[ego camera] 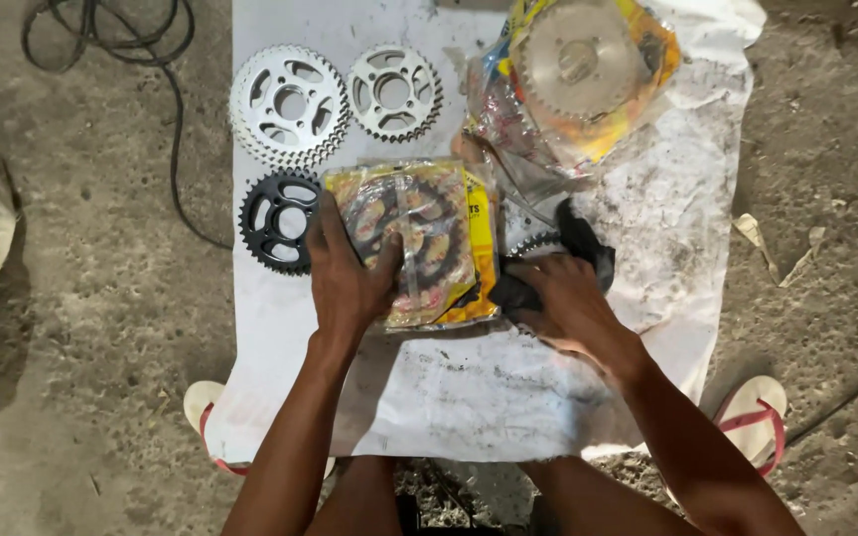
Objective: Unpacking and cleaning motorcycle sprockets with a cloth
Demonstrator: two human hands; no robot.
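The left hand point(345, 273) lies flat with fingers spread on a packaged sprocket point(419, 243), a black toothed ring in a clear and yellow wrapper; it presses down and does not close around it. The right hand point(568, 298) is curled shut around a black cloth point(588, 248), just beside the package's right edge, with a silver sprocket point(533, 241) partly hidden beneath it.

All of this rests mid-sheet on a white sheet point(469, 397) spread over the ground. A bare black sprocket point(278, 220) touches the package's left side, close to the sheet's left edge. Two silver sprockets point(288, 104) point(394, 91) sit near the far left corner. A pile of wrapped sprockets point(578, 74) fills the far right corner. The near strip of sheet and its right margin lie bare. A black cable point(166, 119) loops on the ground off the left edge.
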